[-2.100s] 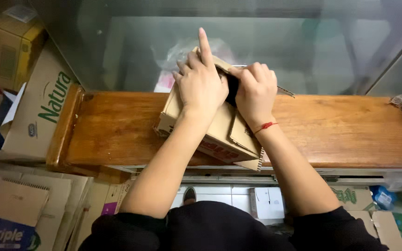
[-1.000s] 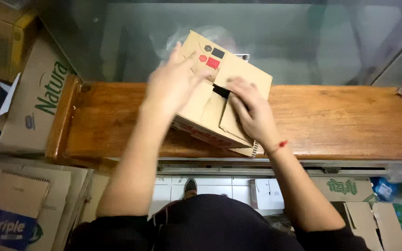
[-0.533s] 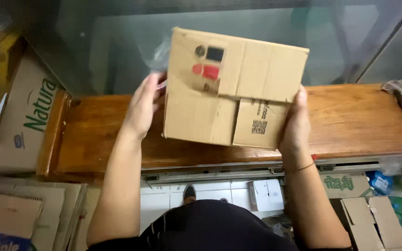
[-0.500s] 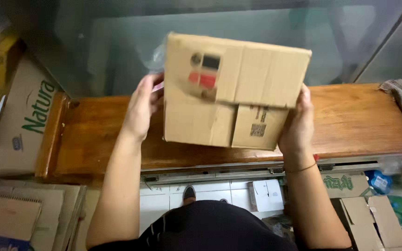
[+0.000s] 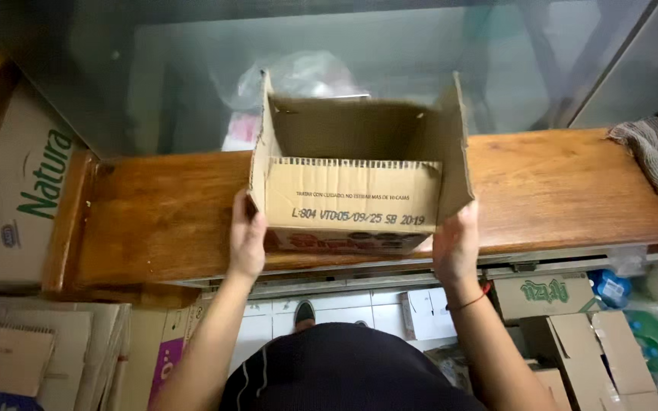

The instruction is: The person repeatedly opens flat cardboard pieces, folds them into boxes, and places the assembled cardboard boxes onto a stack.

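An open brown cardboard box (image 5: pixel 353 199) rests on the wooden counter (image 5: pixel 572 190) with its flaps standing up and its inside facing me. My left hand (image 5: pixel 247 242) grips the box's left near corner. My right hand (image 5: pixel 457 245), with a red band on the wrist, grips the right near corner. The near flap hangs toward me and hides the box's bottom front.
A grey cloth (image 5: pixel 652 152) lies at the counter's right end. A large cardboard carton (image 5: pixel 9 205) stands at the left, flattened cardboard (image 5: pixel 32 350) below it. Small boxes (image 5: pixel 572 342) and plastic bottles (image 5: pixel 648 327) sit on the floor at right. A glass case (image 5: pixel 192 84) lies behind the counter.
The box was folded flat under my hands, then lifted and turned with its closed bottom facing me. It now sits on the counter with its open side up.
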